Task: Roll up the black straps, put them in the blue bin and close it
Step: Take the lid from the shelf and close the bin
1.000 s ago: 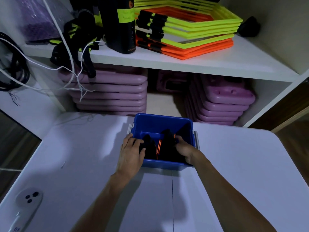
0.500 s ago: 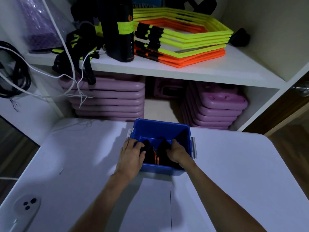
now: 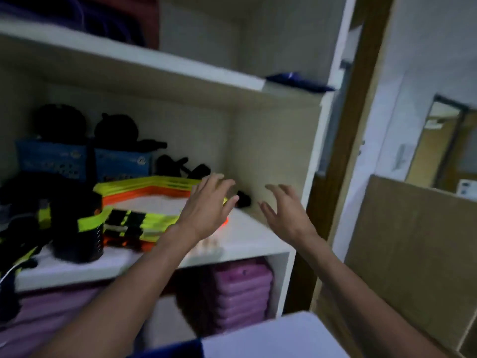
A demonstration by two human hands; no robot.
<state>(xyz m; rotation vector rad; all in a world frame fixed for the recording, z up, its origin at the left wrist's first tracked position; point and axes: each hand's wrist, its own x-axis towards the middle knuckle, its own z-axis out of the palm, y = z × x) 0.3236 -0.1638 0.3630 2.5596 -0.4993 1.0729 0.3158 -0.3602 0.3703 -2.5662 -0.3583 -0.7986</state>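
Note:
The view is tilted up and blurred. Only a dark blue sliver of the blue bin (image 3: 178, 348) shows at the bottom edge, and the black straps in it are hidden. A flat blue piece, possibly the bin's lid (image 3: 296, 80), lies on the upper shelf at the right. My left hand (image 3: 206, 208) and my right hand (image 3: 286, 210) are both raised in front of the middle shelf, fingers spread, holding nothing. They hover well below the blue piece.
The middle shelf (image 3: 245, 239) holds yellow and orange hexagon frames (image 3: 144, 200), a black cylinder (image 3: 74, 228) and blue boxes (image 3: 85, 161). Purple blocks (image 3: 240, 293) are stacked underneath. A corner of the white table (image 3: 278, 337) shows below; a brown board (image 3: 413, 254) stands right.
Both hands have left the bin and risen to shelf height, now open. The camera has swung up and to the right, so the bin has dropped almost out of view.

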